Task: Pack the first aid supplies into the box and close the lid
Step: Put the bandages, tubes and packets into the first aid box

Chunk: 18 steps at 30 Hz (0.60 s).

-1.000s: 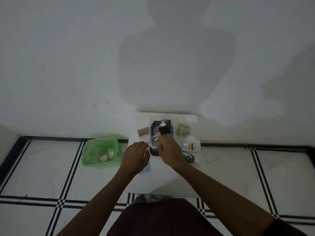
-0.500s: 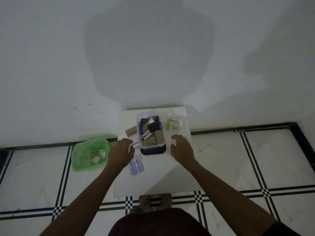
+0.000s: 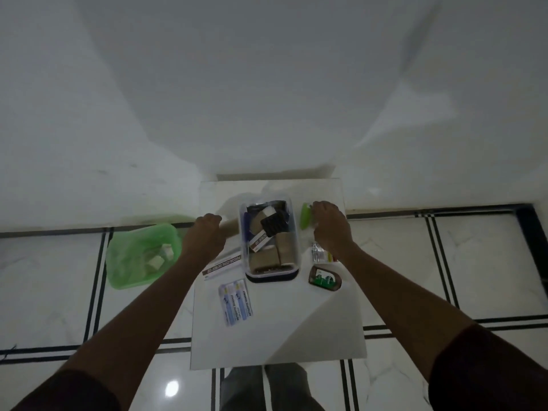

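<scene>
A clear box (image 3: pixel 271 275) with a dark blue base stands open in the middle of the white table (image 3: pixel 278 336). It holds brown bandage rolls, a black item and a small carton. My left hand (image 3: pixel 204 235) is curled over a brown roll (image 3: pixel 232 226) just left of the box. My right hand (image 3: pixel 332 226) is closed over a green-capped container (image 3: pixel 304 216) just right of the box; only the green cap shows. No lid is visible.
On the table lie antiseptic bandage packets (image 3: pixel 235 302), a long ointment carton (image 3: pixel 222 266), a green-labelled oval tin (image 3: pixel 324 278) and a small clear packet (image 3: pixel 320 256). A green basket (image 3: pixel 118 262) sits on the tiled floor to the left. A white wall rises behind the table.
My hands have left the front corners of the box and reached farther back. The left is now on the brown roll and the right on the green-capped container.
</scene>
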Available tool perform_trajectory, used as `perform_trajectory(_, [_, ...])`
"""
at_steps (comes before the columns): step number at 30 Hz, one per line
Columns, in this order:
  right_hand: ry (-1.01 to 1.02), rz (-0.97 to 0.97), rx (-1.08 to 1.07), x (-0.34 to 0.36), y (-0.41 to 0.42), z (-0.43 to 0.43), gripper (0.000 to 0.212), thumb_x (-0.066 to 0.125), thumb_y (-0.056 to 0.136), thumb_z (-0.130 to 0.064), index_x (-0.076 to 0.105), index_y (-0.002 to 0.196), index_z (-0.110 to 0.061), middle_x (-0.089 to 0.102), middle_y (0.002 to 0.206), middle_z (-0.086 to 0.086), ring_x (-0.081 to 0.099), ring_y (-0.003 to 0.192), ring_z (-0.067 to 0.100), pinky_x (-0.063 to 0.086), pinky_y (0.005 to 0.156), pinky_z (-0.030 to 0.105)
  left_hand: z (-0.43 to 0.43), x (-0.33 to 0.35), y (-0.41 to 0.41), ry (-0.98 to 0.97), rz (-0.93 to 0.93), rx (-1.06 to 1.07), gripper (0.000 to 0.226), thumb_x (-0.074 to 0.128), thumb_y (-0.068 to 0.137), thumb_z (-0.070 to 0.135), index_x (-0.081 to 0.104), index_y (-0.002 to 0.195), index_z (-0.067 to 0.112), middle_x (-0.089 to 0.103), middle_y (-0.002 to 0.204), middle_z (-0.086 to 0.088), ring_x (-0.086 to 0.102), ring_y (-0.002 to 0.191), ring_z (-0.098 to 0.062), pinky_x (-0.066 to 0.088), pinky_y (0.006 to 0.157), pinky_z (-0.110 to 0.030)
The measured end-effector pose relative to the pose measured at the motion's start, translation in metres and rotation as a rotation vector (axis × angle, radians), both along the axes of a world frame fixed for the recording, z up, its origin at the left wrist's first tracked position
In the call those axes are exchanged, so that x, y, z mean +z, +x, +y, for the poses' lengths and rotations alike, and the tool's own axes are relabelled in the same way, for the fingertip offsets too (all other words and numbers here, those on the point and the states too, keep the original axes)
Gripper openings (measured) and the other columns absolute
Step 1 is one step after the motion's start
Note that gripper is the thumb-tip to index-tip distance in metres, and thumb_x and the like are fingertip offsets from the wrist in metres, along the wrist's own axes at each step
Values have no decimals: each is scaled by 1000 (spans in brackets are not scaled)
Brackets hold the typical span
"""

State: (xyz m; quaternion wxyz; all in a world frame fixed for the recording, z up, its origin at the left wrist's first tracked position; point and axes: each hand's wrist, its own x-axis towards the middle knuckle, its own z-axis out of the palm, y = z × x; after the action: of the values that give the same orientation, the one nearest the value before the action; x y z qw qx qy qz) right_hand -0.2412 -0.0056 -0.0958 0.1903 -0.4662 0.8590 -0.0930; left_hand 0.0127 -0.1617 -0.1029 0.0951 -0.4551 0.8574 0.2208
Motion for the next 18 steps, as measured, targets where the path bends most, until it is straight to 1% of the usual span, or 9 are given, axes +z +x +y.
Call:
perform_trajectory(2, [5,3,17,-5,-3,-4,55,60,64,11,50,115,-6,57,115,13,51,109,31,45,84,38,-3,-14,1,7,-36,-19,37,61,79,12,56,115,4,60,115,-16,57,102,-34,52,81,-46])
perform_trajectory(4, [2,-23,4,-7,-6,-7,57,62,64,8,50,117,-7,57,117,13,50,110,31,45,85,38,-7,-23,2,15,-53,-29,26,60,78,15,57,102,6,61,103,-15,58,92,-33,53,75,-45])
perform_trajectory(6, [-5,-41,-4,-7,-9,-9,59,67,63,4,50,118,-8,58,117,12,52,108,31,46,84,39,-8,-27,4,26,-9,-12,18,60,77,14,57,94,7,61,93,-14,59,85,-33,52,70,-43])
perform_trajectory(8, [-32,-30,-11,-4,-10,-11,59,70,62,0,51,117,-8,59,115,13,54,104,32,48,80,39,-10,-25,7,22,61,23,15,59,77,10,57,91,5,59,90,-15,59,83,-35,51,66,-42])
perform_trajectory(11, [-118,-15,-71,4,-13,-16,59,73,61,-5,51,116,-6,59,113,16,54,101,35,51,77,41,-12,-7,14,-6,185,121,21,63,77,8,59,97,1,60,92,-19,58,83,-37,51,67,-45])
perform_trajectory(14, [-184,-1,-81,19,-13,-19,59,71,61,-18,51,115,-6,59,110,15,54,98,34,47,80,38,-9,25,27,-61,284,188,30,70,75,7,61,103,1,62,96,-20,59,85,-37,50,70,-43])
perform_trajectory(16, [-270,13,-86,34,-11,-20,60,72,61,-20,52,116,-6,61,109,14,54,97,33,47,80,38,-2,45,35,-97,335,171,37,73,75,9,61,109,1,64,102,-18,60,91,-36,50,75,-42])
perform_trajectory(18, [-357,-6,-68,51,-4,-21,62,77,61,-20,53,117,-8,62,111,12,55,98,31,47,80,40,7,60,40,-114,367,107,42,75,75,13,62,113,4,66,107,-15,60,96,-33,50,79,-40])
